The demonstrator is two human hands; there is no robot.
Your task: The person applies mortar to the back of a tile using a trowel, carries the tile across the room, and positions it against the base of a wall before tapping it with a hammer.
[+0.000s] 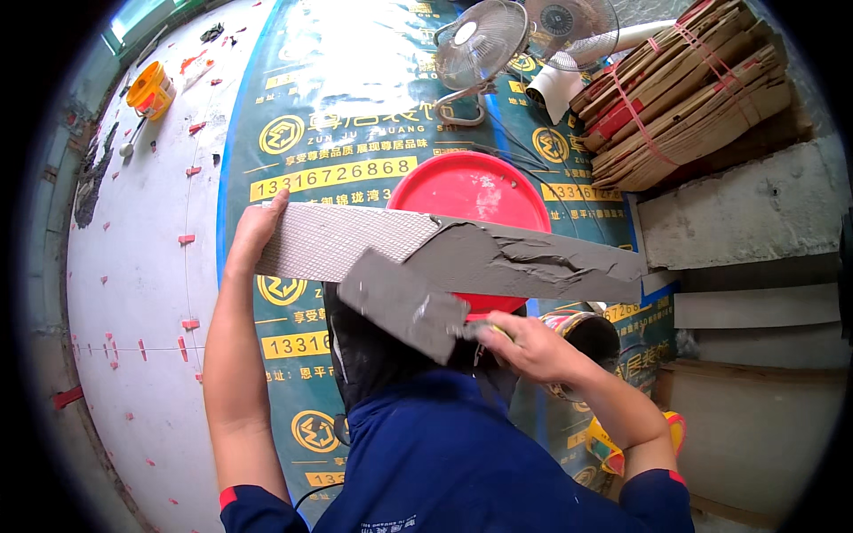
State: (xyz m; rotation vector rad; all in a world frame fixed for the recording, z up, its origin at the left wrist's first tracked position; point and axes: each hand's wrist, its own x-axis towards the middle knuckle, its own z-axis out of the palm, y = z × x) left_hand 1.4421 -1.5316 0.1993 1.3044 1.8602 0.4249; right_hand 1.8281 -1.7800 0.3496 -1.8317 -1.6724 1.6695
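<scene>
My left hand (259, 222) grips the left end of a long, narrow tile strip (324, 240) that lies horizontally across a red round tub lid (462, 186). Its left part shows a pale, textured back, while grey mortar (533, 258) covers the right part with ridged, uneven smears. My right hand (520, 342) is closed on the handle of a flat trowel (400, 302), whose grey-coated rectangular blade is tilted just below the strip, overlapping its lower edge. The red lid is partly hidden under the strip and the trowel.
Two fans (475, 40) and stacked cardboard (675, 107) stand at the back right, concrete steps (737, 213) at right. A yellow bucket (151, 89) stands on the tiled floor (142, 266) with red clips at left. A dark bucket (591, 333) is beside the lid. Printed green sheeting (258, 151) covers the floor.
</scene>
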